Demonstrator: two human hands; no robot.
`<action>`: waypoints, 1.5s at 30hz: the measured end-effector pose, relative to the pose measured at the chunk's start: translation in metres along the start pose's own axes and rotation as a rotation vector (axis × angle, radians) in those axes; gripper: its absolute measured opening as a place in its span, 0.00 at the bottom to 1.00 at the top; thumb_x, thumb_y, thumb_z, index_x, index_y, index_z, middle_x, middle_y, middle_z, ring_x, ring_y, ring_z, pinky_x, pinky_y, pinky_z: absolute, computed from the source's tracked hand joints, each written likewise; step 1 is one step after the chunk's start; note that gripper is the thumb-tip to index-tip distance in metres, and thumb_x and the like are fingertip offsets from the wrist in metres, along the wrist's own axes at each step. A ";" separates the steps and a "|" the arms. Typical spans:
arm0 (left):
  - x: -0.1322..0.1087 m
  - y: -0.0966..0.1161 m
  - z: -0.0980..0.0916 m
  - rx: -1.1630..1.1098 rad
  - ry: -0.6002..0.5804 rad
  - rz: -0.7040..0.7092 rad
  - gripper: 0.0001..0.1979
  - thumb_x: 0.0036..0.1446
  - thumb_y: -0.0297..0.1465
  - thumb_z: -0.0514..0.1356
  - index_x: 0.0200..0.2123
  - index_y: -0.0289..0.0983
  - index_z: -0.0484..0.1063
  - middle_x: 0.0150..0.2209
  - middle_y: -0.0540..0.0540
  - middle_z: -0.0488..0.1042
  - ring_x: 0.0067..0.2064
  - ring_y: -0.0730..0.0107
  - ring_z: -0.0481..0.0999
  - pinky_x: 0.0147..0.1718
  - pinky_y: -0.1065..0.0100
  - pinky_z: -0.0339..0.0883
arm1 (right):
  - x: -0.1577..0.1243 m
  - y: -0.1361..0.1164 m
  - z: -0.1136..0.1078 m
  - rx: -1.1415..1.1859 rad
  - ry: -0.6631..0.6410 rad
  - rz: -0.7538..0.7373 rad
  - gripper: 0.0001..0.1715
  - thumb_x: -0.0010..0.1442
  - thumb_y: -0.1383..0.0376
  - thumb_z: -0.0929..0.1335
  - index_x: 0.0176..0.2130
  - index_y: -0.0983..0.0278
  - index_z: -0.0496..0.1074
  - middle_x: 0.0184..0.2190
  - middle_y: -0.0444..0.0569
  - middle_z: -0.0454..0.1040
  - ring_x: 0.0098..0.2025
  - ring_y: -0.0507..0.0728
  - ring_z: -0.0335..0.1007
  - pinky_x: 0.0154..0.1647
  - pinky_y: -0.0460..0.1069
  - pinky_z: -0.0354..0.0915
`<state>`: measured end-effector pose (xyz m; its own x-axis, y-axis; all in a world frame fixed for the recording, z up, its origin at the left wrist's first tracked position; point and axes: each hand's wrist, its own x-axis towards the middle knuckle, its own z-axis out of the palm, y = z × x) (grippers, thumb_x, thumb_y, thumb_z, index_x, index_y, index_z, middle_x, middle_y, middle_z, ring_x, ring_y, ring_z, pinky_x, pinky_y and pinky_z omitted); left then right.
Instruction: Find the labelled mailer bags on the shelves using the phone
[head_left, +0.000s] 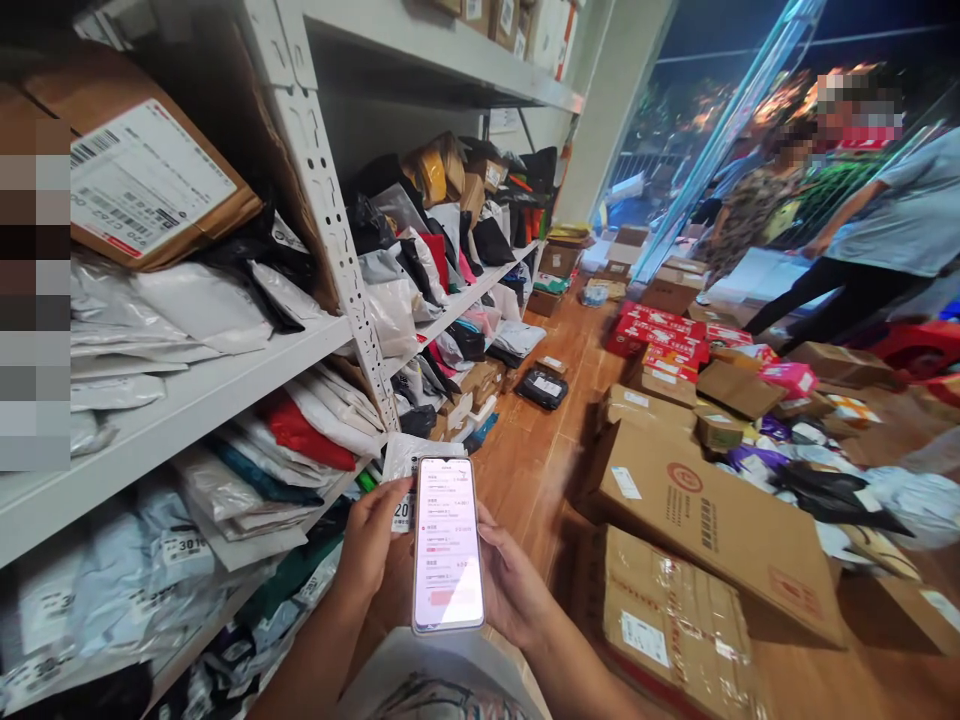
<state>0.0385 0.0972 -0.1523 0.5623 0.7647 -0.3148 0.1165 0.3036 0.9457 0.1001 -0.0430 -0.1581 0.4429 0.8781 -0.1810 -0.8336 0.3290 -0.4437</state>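
Note:
A smartphone [448,545] with a lit white screen showing a list sits low in the middle of the head view. My left hand [367,548] wraps its left edge, and behind the fingers peeks a white parcel [405,470] with a printed label. My right hand [512,590] cups the phone's right edge and back. Both hands are closed round the phone. Below the phone lies a pale package [442,680], partly cut off by the frame.
A white metal shelf rack [330,230] on the left is stuffed with grey, white and black mailer bags and a brown box [142,180]. Cardboard boxes [712,520] and red cartons [664,335] cover the wooden floor [540,450] on the right. Two people [862,230] stand at the back right.

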 end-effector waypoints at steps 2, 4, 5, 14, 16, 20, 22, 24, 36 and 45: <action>-0.004 0.001 0.001 -0.006 -0.010 0.009 0.22 0.35 0.44 0.65 0.30 0.33 0.76 0.37 0.40 0.78 0.44 0.51 0.73 0.34 0.64 0.68 | -0.001 0.003 0.001 -0.040 0.033 -0.022 0.22 0.49 0.62 0.69 0.45 0.61 0.67 0.38 0.45 0.77 0.39 0.57 0.71 0.43 0.51 0.64; -0.008 0.002 0.000 -0.015 -0.029 0.016 0.22 0.36 0.44 0.64 0.31 0.33 0.76 0.38 0.40 0.78 0.45 0.51 0.73 0.36 0.63 0.68 | -0.002 0.005 0.002 -0.083 0.077 -0.036 0.25 0.48 0.62 0.69 0.47 0.61 0.65 0.38 0.45 0.77 0.40 0.57 0.71 0.42 0.51 0.64; -0.010 0.002 -0.002 -0.018 -0.040 0.025 0.21 0.37 0.43 0.63 0.32 0.33 0.77 0.39 0.40 0.78 0.47 0.51 0.72 0.38 0.62 0.68 | -0.002 0.005 0.002 -0.102 0.096 -0.044 0.26 0.48 0.63 0.69 0.48 0.60 0.65 0.39 0.44 0.77 0.40 0.58 0.71 0.42 0.51 0.64; -0.022 -0.007 -0.039 -0.035 0.052 0.085 0.17 0.44 0.42 0.61 0.35 0.37 0.78 0.44 0.45 0.77 0.51 0.58 0.69 0.45 0.66 0.66 | -0.003 0.003 0.005 -0.254 0.206 -0.122 0.24 0.49 0.58 0.71 0.46 0.59 0.65 0.38 0.45 0.76 0.35 0.57 0.71 0.36 0.49 0.62; -0.023 -0.008 -0.043 -0.094 0.089 0.066 0.17 0.42 0.41 0.63 0.35 0.38 0.77 0.43 0.46 0.77 0.51 0.59 0.70 0.42 0.69 0.67 | -0.003 0.002 0.003 -0.230 0.195 -0.114 0.23 0.49 0.59 0.71 0.44 0.59 0.64 0.36 0.44 0.76 0.34 0.57 0.71 0.34 0.49 0.62; -0.026 -0.006 -0.051 -0.111 0.165 0.098 0.18 0.41 0.40 0.65 0.37 0.39 0.76 0.44 0.48 0.77 0.52 0.59 0.70 0.49 0.66 0.64 | -0.008 -0.003 0.002 -0.184 0.094 -0.063 0.32 0.40 0.69 0.71 0.47 0.60 0.62 0.36 0.45 0.76 0.32 0.56 0.72 0.32 0.48 0.63; -0.027 -0.004 -0.053 -0.125 0.188 0.112 0.20 0.40 0.40 0.66 0.40 0.40 0.75 0.46 0.48 0.76 0.53 0.58 0.70 0.54 0.61 0.60 | -0.011 -0.005 0.004 -0.198 0.013 -0.026 0.43 0.36 0.73 0.71 0.51 0.59 0.58 0.39 0.46 0.76 0.33 0.56 0.72 0.32 0.47 0.63; -0.029 -0.002 -0.054 -0.147 0.189 0.103 0.24 0.40 0.39 0.66 0.44 0.41 0.73 0.47 0.47 0.76 0.53 0.56 0.69 0.56 0.56 0.59 | -0.014 -0.006 0.005 -0.215 -0.034 -0.013 0.51 0.35 0.74 0.73 0.56 0.59 0.53 0.43 0.48 0.75 0.36 0.56 0.72 0.34 0.48 0.64; -0.037 0.002 -0.059 -0.111 0.093 0.199 0.29 0.45 0.37 0.64 0.52 0.40 0.67 0.53 0.45 0.72 0.54 0.58 0.69 0.53 0.62 0.63 | -0.024 -0.005 0.006 -0.318 0.002 -0.012 0.58 0.38 0.68 0.76 0.62 0.54 0.49 0.54 0.51 0.68 0.52 0.63 0.66 0.49 0.56 0.64; -0.039 0.002 -0.057 -0.044 0.132 0.241 0.28 0.44 0.38 0.66 0.50 0.40 0.68 0.53 0.45 0.71 0.54 0.58 0.69 0.53 0.61 0.64 | -0.026 -0.006 -0.002 -0.456 -0.070 -0.044 0.59 0.43 0.66 0.75 0.63 0.53 0.41 0.57 0.53 0.64 0.53 0.64 0.65 0.49 0.58 0.64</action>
<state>-0.0304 0.1003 -0.1426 0.4573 0.8846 -0.0917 -0.0452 0.1262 0.9910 0.0941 -0.0686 -0.1531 0.4378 0.8934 -0.1006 -0.5777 0.1938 -0.7929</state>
